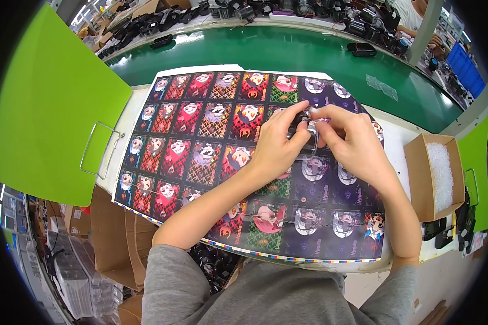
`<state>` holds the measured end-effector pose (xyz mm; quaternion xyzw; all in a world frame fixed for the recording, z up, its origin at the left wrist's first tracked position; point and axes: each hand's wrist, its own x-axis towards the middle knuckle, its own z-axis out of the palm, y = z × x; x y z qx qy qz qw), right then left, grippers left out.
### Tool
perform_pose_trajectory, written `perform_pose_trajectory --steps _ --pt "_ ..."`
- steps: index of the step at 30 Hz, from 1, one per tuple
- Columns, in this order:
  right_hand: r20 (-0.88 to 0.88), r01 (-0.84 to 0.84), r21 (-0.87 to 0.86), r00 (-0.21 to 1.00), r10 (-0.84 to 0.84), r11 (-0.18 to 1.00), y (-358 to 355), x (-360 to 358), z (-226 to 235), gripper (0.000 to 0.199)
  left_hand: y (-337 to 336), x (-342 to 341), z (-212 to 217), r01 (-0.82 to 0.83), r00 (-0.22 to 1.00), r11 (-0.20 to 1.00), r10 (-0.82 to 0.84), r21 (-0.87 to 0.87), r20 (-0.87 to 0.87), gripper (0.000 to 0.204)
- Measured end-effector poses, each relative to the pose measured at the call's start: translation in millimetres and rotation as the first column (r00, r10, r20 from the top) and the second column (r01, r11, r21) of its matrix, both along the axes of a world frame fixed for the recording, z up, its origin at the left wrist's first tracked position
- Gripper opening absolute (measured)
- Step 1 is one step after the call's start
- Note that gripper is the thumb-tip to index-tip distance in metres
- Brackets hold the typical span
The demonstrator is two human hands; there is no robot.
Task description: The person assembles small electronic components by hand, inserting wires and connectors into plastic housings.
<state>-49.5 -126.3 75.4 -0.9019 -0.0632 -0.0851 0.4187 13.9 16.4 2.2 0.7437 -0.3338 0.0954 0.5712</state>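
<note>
A small black device with a clear, see-through plastic part is held between my two hands over the printed sheet. My left hand grips it from the left, with thumb and index finger closed around its side. From the right, my right hand closes thumb and index finger at its upper end. Fingers cover much of the device, so its exact kind cannot be made out. Beneath both hands lies a large sheet printed with rows of colourful cartoon character cards.
To the right stands an open cardboard box of small clear pieces. Beyond the sheet runs a green conveyor belt, with a clear plastic bag and black parts on it. Green panels flank the table; cardboard boxes stand lower left.
</note>
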Motion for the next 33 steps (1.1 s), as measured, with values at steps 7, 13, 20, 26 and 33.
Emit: perform_pose_trajectory --steps 7,13,20,26,33 --pt "0.187 -0.041 -0.065 0.981 0.053 0.997 1 3 -15 0.018 1 0 -2 0.002 1.0 1.0 -0.001 0.028 -0.015 0.04" --pt "0.291 0.045 -0.38 0.954 0.074 0.924 3 -2 -19 0.026 -1 -2 3 -0.006 1.0 1.0 0.006 0.021 -0.028 0.035" --pt "0.472 0.289 -0.627 0.879 0.058 0.724 14 -7 -30 0.034 -4 -7 8 -0.088 0.994 0.991 0.081 0.1 0.068 0.032" --pt "0.506 0.338 -0.622 0.862 0.033 0.706 22 -4 -35 0.032 -6 -8 7 -0.105 0.994 0.994 0.105 -0.022 -0.028 0.032" --pt "0.462 0.253 -0.468 0.887 -0.01 0.847 15 3 -33 0.033 -5 -2 4 -0.183 0.981 0.982 0.18 0.041 0.068 0.033"
